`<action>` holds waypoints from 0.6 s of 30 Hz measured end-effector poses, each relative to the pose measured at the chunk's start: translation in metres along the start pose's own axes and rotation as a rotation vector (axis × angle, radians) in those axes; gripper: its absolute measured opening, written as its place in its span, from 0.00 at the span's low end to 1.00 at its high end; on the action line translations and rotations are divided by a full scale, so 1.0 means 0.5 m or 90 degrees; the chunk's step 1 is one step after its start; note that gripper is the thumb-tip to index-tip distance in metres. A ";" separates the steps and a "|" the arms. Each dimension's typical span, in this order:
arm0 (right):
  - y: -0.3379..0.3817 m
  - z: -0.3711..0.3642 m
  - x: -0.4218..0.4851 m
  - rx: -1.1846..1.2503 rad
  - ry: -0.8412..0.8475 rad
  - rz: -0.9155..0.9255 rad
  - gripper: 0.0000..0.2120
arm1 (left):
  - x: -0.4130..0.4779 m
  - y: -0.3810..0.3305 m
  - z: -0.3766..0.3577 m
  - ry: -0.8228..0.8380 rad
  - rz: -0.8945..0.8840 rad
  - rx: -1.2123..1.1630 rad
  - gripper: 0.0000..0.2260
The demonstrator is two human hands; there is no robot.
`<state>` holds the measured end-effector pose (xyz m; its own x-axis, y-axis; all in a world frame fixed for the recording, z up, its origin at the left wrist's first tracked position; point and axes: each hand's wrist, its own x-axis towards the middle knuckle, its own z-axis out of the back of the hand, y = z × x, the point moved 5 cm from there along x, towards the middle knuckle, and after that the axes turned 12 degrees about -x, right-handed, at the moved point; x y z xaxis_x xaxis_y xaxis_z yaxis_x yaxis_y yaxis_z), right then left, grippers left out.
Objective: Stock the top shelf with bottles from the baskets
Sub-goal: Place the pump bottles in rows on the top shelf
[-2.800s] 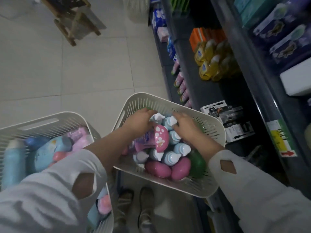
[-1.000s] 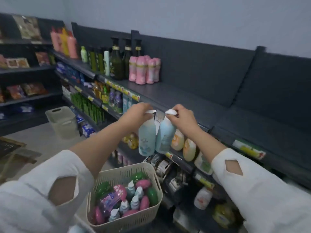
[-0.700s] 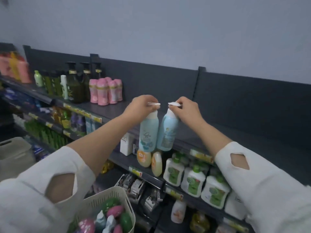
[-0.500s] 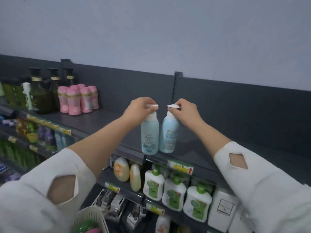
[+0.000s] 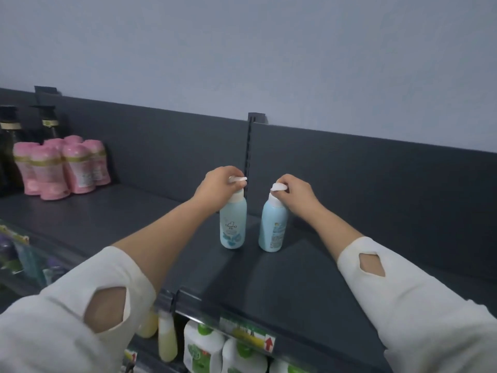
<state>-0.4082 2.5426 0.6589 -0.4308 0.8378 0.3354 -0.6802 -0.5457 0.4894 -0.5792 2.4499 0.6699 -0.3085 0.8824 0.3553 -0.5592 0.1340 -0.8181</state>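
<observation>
**Two blue bottles on the top shelf**

At the far left of the top shelf (image 5: 129, 219) stand two tall dark bottles (image 5: 10, 149) with pump tops. Just beside them is a bunch of pink bottles (image 5: 61, 168), packed close together against the back wall.

Lower down, under the front edge of the shelf, two yellow bottles (image 5: 167, 337) peek out. Next to them are white and green bottles (image 5: 204, 348).

Near the middle, the left hand (image 5: 217, 185) reaches in from a white sleeve. Its fingers are curled over the white pump top of the left blue bottle (image 5: 233, 224) and pinch it. This bottle stands straight up with its bottom on the shelf.

Just beside it, but not touching, is the right blue bottle (image 5: 273, 227). It leans a little, and its bottom is down on the shelf too. A tag (image 5: 269, 343) with a red arrow sits on the shelf edge below it.

The right hand (image 5: 294, 195) pinches the white top of this bottle with curled fingers.
</observation>
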 end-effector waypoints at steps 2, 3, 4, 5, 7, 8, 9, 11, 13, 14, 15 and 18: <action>-0.010 -0.003 0.017 0.030 0.001 -0.010 0.04 | 0.025 0.017 -0.012 0.008 0.005 0.001 0.08; -0.012 -0.006 0.024 0.046 0.010 -0.011 0.05 | 0.037 0.024 -0.018 0.012 0.003 0.005 0.08; -0.012 -0.012 0.030 0.058 0.024 -0.010 0.06 | 0.049 0.031 -0.023 0.017 -0.002 0.007 0.08; -0.014 -0.018 0.034 0.073 0.035 -0.012 0.07 | 0.059 0.036 -0.028 0.021 -0.007 0.004 0.07; -0.018 -0.028 0.034 0.111 0.037 -0.022 0.09 | 0.076 0.045 -0.035 0.031 -0.013 -0.008 0.08; -0.023 -0.032 0.033 0.123 0.029 -0.032 0.11 | 0.084 0.048 -0.040 0.038 -0.015 -0.015 0.08; -0.029 -0.034 0.029 0.130 0.027 -0.043 0.13 | 0.088 0.049 -0.044 0.039 -0.019 -0.018 0.09; -0.040 -0.041 0.015 0.149 0.049 -0.060 0.21 | 0.094 0.049 -0.051 0.044 -0.029 -0.025 0.10; -0.049 -0.056 0.000 0.160 0.079 -0.089 0.37 | 0.097 0.048 -0.057 0.053 -0.042 -0.032 0.11; -0.052 -0.065 -0.009 0.149 0.079 -0.107 0.42 | 0.097 0.047 -0.061 0.060 -0.046 -0.034 0.12; -0.055 -0.072 -0.016 0.131 0.070 -0.124 0.44 | 0.096 0.047 -0.066 0.069 -0.049 -0.035 0.13; -0.059 -0.084 -0.031 0.067 0.033 -0.160 0.37 | 0.089 0.050 -0.079 0.114 -0.051 -0.041 0.19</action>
<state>-0.4064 2.5465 0.6057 -0.2882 0.9452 0.1533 -0.7047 -0.3178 0.6344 -0.5766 2.5102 0.6475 -0.1206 0.9329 0.3393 -0.5241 0.2305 -0.8199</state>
